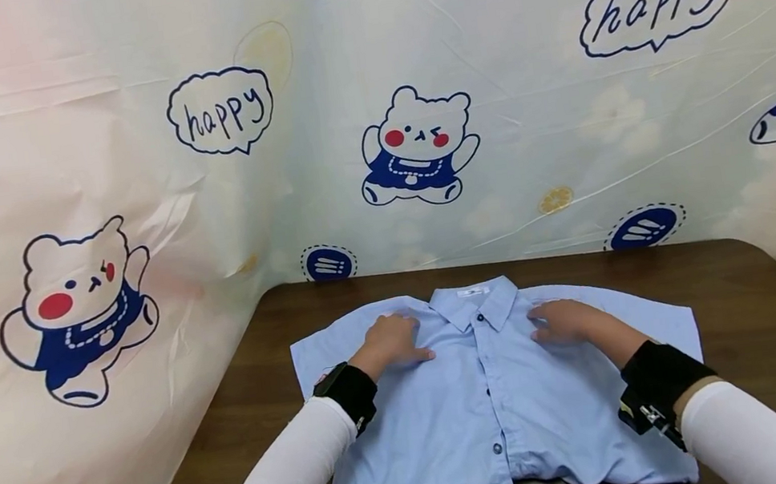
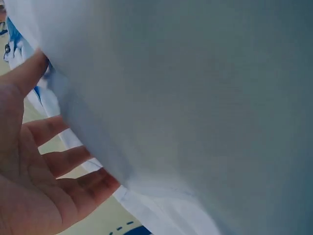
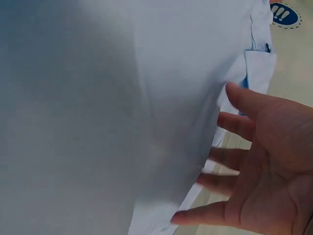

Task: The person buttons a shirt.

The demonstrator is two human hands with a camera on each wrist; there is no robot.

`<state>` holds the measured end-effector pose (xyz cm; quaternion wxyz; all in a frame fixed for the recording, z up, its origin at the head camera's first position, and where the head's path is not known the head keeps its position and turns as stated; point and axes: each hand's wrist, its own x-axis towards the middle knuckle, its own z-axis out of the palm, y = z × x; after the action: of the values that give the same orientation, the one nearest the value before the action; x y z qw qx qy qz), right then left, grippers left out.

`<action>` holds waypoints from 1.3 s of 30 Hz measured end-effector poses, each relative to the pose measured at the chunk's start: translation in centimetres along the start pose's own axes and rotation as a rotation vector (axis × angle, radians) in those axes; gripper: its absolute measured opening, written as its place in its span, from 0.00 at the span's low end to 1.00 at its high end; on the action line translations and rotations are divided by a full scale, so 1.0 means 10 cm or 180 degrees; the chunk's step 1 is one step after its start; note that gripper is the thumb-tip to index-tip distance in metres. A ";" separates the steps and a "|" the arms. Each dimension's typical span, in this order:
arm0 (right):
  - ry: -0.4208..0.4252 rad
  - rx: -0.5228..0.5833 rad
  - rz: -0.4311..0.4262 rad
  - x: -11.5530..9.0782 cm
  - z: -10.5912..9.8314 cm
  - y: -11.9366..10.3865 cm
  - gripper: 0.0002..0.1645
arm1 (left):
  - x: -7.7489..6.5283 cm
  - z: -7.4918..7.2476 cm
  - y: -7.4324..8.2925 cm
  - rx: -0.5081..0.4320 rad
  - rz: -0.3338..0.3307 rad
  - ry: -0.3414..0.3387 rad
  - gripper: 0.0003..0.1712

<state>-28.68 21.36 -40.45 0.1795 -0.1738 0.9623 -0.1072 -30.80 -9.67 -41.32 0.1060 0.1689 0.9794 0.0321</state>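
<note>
A light blue button-up shirt (image 1: pixel 440 429) lies spread front side up, its collar (image 1: pixel 478 308) at the far end and its short sleeves out to both sides. Dark buttons run down the middle placket. On the left chest, just below the shoulder, my left hand (image 1: pixel 391 342) touches the cloth with fingers spread and thumb apart. My right hand (image 1: pixel 568 322) rests at the matching spot on the right chest, fingers extended and lightly bent. Both wrist views show loose, separated fingers along the pale fabric, with no pinch on it.
The brown wooden table (image 1: pixel 773 356) extends beyond the shirt on both sides. Behind and to the left hangs a printed curtain (image 1: pixel 526 120) with cartoon bears and "happy" bubbles. Black straps (image 1: pixel 350 392) with small devices circle both wrists, below white sleeves (image 1: pixel 753 431).
</note>
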 end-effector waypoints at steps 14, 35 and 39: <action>-0.0284 0.0202 0.0562 0.26 -0.08 0.12 0.57 | 0.22 -0.12 -0.18 -0.0206 -0.0244 -0.0570 0.64; 0.0330 -0.0027 0.0088 0.33 -0.20 -0.63 0.18 | 0.20 -0.28 0.41 -0.0877 0.0307 -0.0151 0.13; 0.0265 -0.0126 0.0169 0.40 -0.05 -0.91 0.16 | 0.20 -0.27 0.64 -0.1447 0.0206 -0.0220 0.05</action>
<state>-29.64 11.65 -38.79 0.1386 -0.1471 0.9752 -0.0905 -31.17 -3.05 -38.43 0.1737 0.1730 0.9368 0.2495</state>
